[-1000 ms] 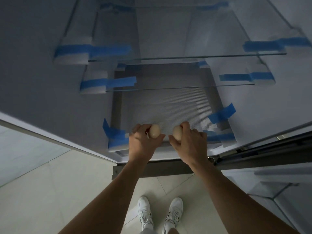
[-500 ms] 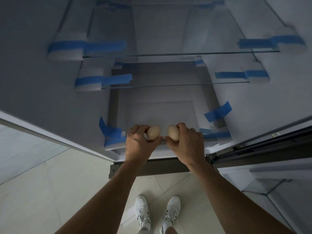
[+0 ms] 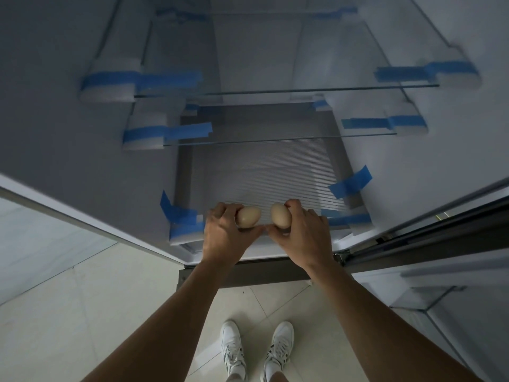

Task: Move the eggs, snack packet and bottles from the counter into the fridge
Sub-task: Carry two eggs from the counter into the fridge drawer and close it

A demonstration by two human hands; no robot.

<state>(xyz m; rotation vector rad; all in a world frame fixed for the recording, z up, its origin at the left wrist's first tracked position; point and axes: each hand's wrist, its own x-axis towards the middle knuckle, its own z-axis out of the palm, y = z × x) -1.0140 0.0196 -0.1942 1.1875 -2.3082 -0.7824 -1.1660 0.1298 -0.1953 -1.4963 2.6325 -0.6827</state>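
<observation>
**Straight ahead and down**

Our left grip (image 3: 223, 235) pinches the left egg (image 3: 249, 216), our right grip (image 3: 300, 235) the right egg (image 3: 281, 215). The eggs hang just beside each other, not touching, above the front edge of the ribbed bottom shelf (image 3: 261, 172); it lies straight ahead, equally near both

dim, bluish light; wide-angle bending at edges, slight blur.
</observation>
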